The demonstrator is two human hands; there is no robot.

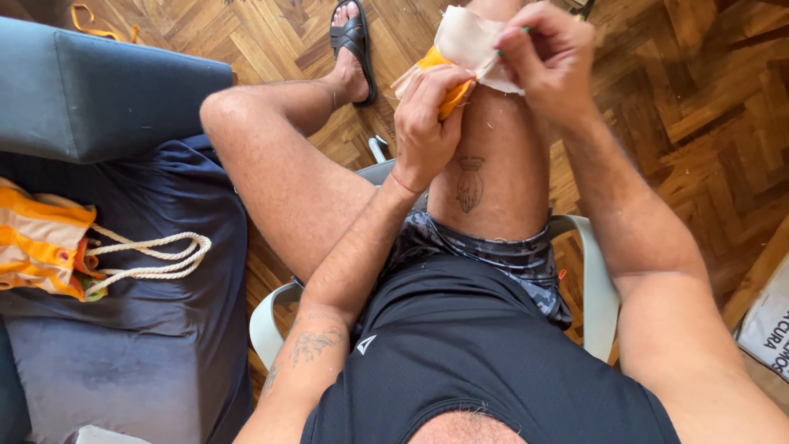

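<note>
I sit on a pale green chair (598, 288) with one leg crossed over the other. My left hand (426, 115) pinches a piece of orange and cream fabric (462, 41) against my raised knee. My right hand (546, 53) grips the cream edge of the same fabric, with a thin green object, only its tip showing, between its fingers. Both hands are closed on the cloth, close together.
To the left is a dark blue sofa (115, 99) with an orange and white striped bag (45, 247) and its white rope handles (156, 251). Herringbone wood floor (707, 99) lies below. A cardboard box (768, 321) sits at the right edge. My foot wears a black sandal (352, 41).
</note>
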